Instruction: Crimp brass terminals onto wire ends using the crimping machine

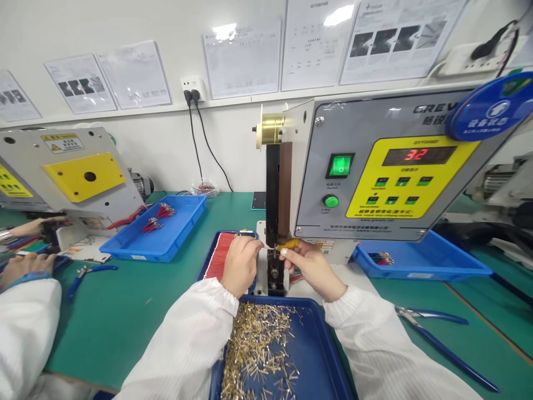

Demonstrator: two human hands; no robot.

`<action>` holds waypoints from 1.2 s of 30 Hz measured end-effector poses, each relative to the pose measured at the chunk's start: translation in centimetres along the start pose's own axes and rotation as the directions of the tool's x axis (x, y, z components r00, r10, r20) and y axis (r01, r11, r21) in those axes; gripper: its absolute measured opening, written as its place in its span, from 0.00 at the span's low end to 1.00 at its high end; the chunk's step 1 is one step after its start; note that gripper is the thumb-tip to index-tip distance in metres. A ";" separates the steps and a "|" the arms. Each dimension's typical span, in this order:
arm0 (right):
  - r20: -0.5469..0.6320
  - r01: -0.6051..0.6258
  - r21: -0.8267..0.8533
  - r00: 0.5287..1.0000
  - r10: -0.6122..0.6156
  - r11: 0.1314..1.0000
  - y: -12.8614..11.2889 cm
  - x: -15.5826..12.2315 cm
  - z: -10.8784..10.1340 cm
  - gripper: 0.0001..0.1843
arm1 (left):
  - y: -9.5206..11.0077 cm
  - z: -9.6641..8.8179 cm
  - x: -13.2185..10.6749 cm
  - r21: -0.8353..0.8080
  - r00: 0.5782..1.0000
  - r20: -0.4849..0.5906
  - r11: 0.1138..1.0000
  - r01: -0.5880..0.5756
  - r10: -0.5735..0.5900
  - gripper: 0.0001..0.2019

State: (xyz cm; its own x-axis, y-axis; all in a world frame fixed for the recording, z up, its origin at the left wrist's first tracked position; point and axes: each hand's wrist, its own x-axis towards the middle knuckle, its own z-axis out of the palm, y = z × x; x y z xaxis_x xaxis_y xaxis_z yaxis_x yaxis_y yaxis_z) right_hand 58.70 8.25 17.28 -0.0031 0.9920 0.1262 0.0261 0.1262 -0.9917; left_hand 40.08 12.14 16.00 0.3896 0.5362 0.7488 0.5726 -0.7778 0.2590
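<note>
My left hand [240, 263] is closed in a pinch at the jaw of the small press head [275, 261] of the grey machine [375, 166]; what it holds is too small to name. My right hand [310, 266] pinches a yellow piece [290, 243] against the same jaw from the right. Both wrists are in white sleeves. Below my hands sits a dark blue tray [320, 355] with several loose brass pins [258, 350]. Behind my left hand a tray holds a row of red wires [220, 255].
A blue tray [166, 244] with red wire bundles lies to the left, another blue tray [420, 264] to the right. Blue-handled cutters [437, 333] rest at right, pliers [87, 273] at left. A co-worker's hands [25, 261] work at a second machine [70, 172] far left.
</note>
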 end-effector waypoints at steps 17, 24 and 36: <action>0.008 -0.009 -0.029 1.000 0.010 1.000 0.0 0.1 0.1 0.17 | 0.2 0.0 0.0 -0.003 1.000 0.014 1.000 0.006 -0.006 0.10; -0.004 0.001 -0.034 1.000 -0.001 0.999 0.2 0.0 0.0 0.17 | 0.1 0.0 0.0 -0.004 1.000 0.016 1.000 0.008 -0.008 0.10; -0.006 -0.003 -0.011 1.000 0.003 1.000 0.3 0.3 0.3 0.17 | 0.1 -0.2 0.0 0.028 0.994 -0.107 0.999 -0.020 0.023 0.12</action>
State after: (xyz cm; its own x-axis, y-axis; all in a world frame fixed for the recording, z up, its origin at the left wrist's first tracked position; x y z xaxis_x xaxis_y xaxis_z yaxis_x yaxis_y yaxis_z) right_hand 58.40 8.60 16.98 0.0027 0.9924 0.1231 0.0376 0.1229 -0.9917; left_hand 40.01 11.97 16.18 0.3236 0.4802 0.8153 0.5848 -0.7789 0.2266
